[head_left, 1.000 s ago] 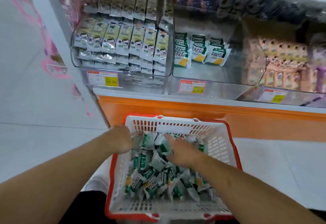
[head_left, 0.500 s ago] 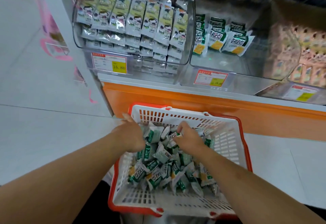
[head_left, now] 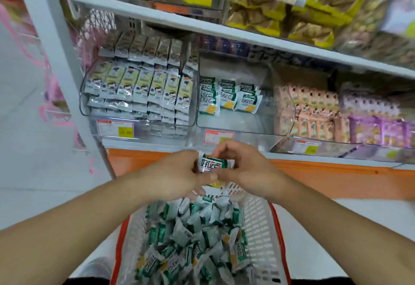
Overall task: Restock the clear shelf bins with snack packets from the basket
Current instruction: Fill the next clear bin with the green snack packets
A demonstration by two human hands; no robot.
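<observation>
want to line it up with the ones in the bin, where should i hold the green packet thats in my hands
Pinch the packet by its two short crimped ends, left hand from the left, right hand from the right. It lies sideways with its printed face toward you, and those flat seals give firm edges without squashing the puffed middle. That hold probably lets you turn it upright to match the rows in the middle bin.

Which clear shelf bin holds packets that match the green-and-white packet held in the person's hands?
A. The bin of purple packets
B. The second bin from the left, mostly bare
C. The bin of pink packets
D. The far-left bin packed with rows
B: the green-and-white packet, held between the left hand and right hand, carries the same print as the few packets standing in the second bin from the left.
</observation>
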